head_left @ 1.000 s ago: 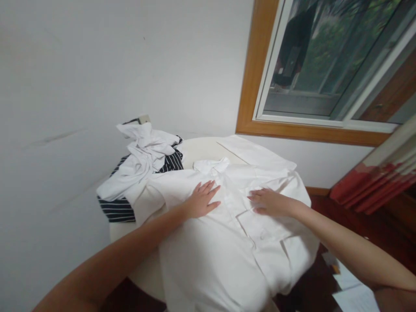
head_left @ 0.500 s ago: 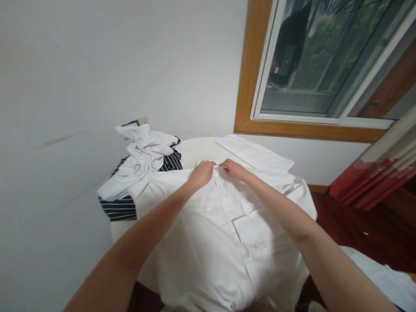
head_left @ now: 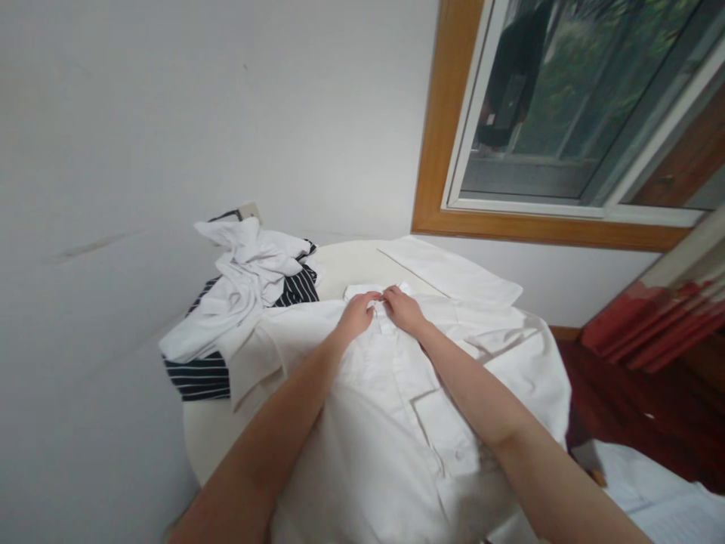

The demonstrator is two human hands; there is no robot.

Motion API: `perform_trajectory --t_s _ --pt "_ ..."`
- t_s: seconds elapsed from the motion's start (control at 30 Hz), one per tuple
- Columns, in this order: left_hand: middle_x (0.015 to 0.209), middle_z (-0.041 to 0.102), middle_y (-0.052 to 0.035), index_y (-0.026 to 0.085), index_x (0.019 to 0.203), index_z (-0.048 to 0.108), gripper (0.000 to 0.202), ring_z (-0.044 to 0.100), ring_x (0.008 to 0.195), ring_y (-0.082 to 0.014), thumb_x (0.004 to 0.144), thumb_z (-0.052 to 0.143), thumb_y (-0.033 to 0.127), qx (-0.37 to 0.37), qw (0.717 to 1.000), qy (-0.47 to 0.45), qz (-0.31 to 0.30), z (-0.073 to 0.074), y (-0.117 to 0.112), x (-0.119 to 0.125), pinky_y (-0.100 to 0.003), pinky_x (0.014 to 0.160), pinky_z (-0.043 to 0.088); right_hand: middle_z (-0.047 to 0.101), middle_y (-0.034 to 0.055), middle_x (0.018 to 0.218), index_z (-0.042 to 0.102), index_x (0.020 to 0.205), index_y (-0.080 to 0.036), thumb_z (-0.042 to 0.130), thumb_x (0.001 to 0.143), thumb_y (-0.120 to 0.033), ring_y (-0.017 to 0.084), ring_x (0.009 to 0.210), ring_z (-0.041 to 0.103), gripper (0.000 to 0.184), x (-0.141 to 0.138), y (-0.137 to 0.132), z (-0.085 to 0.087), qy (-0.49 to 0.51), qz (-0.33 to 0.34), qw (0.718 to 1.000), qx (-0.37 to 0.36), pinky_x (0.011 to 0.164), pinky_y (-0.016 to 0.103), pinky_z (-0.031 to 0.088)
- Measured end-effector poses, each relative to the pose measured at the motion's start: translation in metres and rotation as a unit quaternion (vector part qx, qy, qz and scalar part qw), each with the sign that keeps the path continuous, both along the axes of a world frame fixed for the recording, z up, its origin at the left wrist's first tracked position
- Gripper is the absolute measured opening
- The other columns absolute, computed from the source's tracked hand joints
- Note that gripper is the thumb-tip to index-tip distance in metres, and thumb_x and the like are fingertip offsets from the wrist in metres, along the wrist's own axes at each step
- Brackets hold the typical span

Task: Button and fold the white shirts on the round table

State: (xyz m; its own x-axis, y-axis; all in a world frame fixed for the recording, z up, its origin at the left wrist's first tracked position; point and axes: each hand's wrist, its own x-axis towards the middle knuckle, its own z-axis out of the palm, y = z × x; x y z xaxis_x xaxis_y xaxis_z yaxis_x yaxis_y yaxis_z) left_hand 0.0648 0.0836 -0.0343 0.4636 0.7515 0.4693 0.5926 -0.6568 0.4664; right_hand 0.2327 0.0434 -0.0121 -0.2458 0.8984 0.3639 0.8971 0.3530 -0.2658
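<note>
A white shirt (head_left: pixel 374 423) lies spread over a cream round table (head_left: pixel 345 261), its front placket running toward me and a chest pocket on the right. At the collar (head_left: pixel 362 289), my left hand (head_left: pixel 361 311) pinches the white cloth with thumb and fingertips. Close beside it, almost touching, my right hand (head_left: pixel 401 306) grips the other side of the collar opening, fingers curled together. Whether a button sits between the fingertips is too small to tell. One sleeve (head_left: pixel 453 273) stretches out flat at the back right.
Left of the shirt is a crumpled white garment (head_left: pixel 243 283) on black-and-white striped cloth (head_left: pixel 204 378). A wall stands behind the table, with a wood-framed window (head_left: pixel 427 151) at right. A red and cream curtain (head_left: pixel 640 321) and more white cloth (head_left: pixel 640 483) are at lower right.
Both hands have stayed at the collar and drawn slightly closer together. More of the collar shows behind them. The camera view has shifted a little.
</note>
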Motion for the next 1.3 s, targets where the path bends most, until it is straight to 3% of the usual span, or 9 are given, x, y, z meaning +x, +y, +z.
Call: perform_trajectory --t_s 0.27,0.6,0.97,1.3 --pt "0.105 0.07 -0.0068 0.017 0.101 0.067 0.027 0.063 0.101 -0.0206 0.083 0.047 0.016 -0.077 0.994 -0.051 -0.052 0.004 0.013 -0.003 -0.036 0.097 0.045 0.056 0.0068 0.105 0.054 0.105 -0.021 0.039 0.09 -0.014 0.019 0.099 0.054 0.022 0.002 0.007 -0.012 0.133 0.019 0.989 0.055 0.086 0.031 0.045" --pt "0.107 0.071 -0.0089 0.015 0.098 0.072 0.033 0.063 0.099 -0.0234 0.076 0.058 0.035 -0.232 0.954 -0.166 -0.097 0.017 0.014 -0.019 -0.038 0.095 0.045 0.052 0.0075 0.101 0.051 0.102 -0.02 0.038 0.09 -0.016 0.019 0.096 0.052 0.018 -0.008 0.008 -0.014 0.196 0.026 0.976 0.087 0.088 0.033 0.045" --pt "0.105 0.072 -0.0088 0.015 0.095 0.073 0.039 0.062 0.101 -0.0256 0.07 0.067 0.043 -0.276 0.933 -0.199 -0.118 0.026 0.007 -0.027 -0.038 0.095 0.044 0.052 0.0077 0.098 0.052 0.099 -0.021 0.039 0.088 -0.015 0.021 0.099 0.05 0.018 -0.01 0.007 -0.013 0.22 0.057 0.967 0.112 0.09 0.036 0.044" --pt "0.09 0.074 -0.0063 0.014 0.088 0.073 0.048 0.063 0.083 -0.0218 0.064 0.07 0.055 -0.294 0.935 -0.169 -0.109 0.027 0.004 -0.026 -0.032 0.08 0.048 0.052 0.007 0.096 0.052 0.099 -0.02 0.041 0.089 -0.015 0.02 0.097 0.05 0.016 -0.009 0.006 -0.013 0.21 0.112 0.966 0.105 0.088 0.034 0.044"
